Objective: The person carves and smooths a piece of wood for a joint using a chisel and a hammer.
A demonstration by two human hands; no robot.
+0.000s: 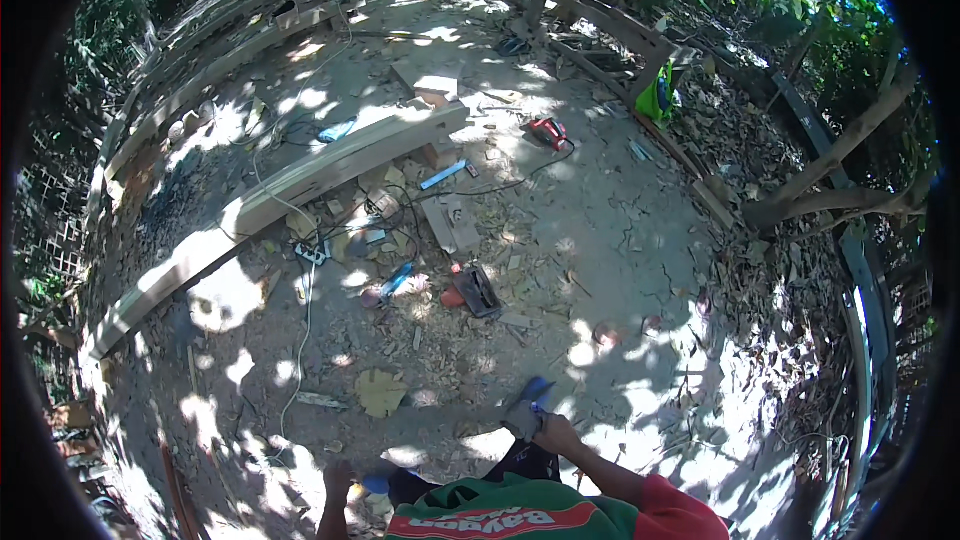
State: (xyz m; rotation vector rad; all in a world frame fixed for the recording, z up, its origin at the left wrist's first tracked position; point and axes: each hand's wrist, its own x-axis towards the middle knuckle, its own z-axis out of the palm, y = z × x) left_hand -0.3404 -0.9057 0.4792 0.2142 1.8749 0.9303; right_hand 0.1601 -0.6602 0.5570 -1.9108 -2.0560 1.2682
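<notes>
My right hand (pixel 557 436) is closed around a small greyish object (pixel 522 421) by my right leg (pixel 532 462) (too blurred to identify). My left hand (pixel 338 480) hangs low on the other side, its fingers' state I cannot tell.

Grey object (pixel 522 418) in right grip (pixel 557 435) too blurred to identify.

Dappled dirt ground (pixel 610 230)
I see the right hand (pixel 557 434) holding a grey object (pixel 521 422); a timber beam (pixel 330 169) lies beyond.
</notes>
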